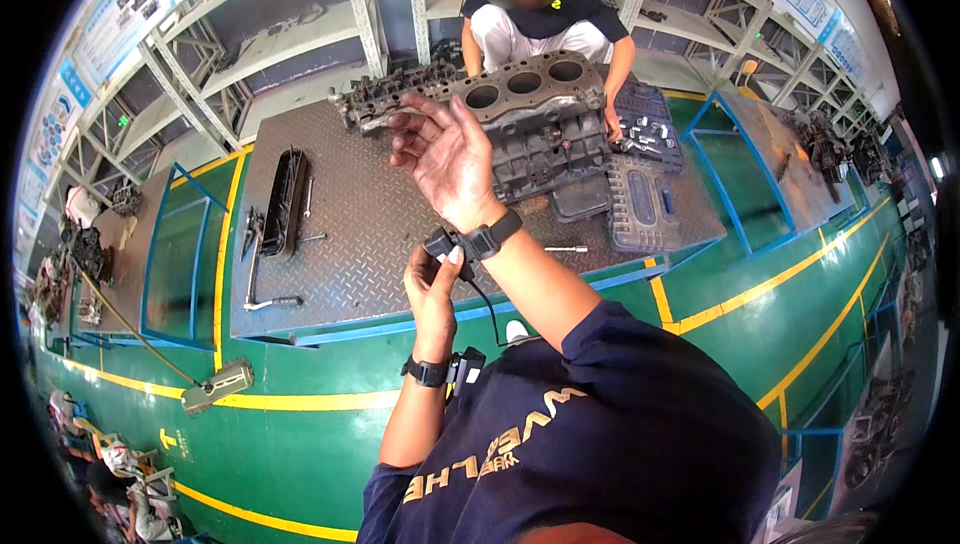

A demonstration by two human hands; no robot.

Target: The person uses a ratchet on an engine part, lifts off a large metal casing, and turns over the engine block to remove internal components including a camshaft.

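Note:
My right hand (447, 162) is raised over the workbench, palm turned up, with spread fingers that look smudged dark. Around that wrist sits a black strap (492, 237) with a small black box-shaped device (440, 245) on it, from which a thin cable hangs. My left hand (432, 289) is closed on this device, thumb pressed against it. My left wrist wears a similar black strap (428, 373) and box. Beyond my right hand lies an engine block (545, 139) with large round bores, partly hidden by my fingers. A cylinder head (395, 94) appears beside it.
A crouching person (540, 14) reaches toward an open socket set case (645, 134) behind the block. On the patterned metal bench (370, 274) lie a long black pan (287, 204), a ratchet wrench (265, 301) and a short steel bar (567, 249). Blue frames (190, 254) flank it.

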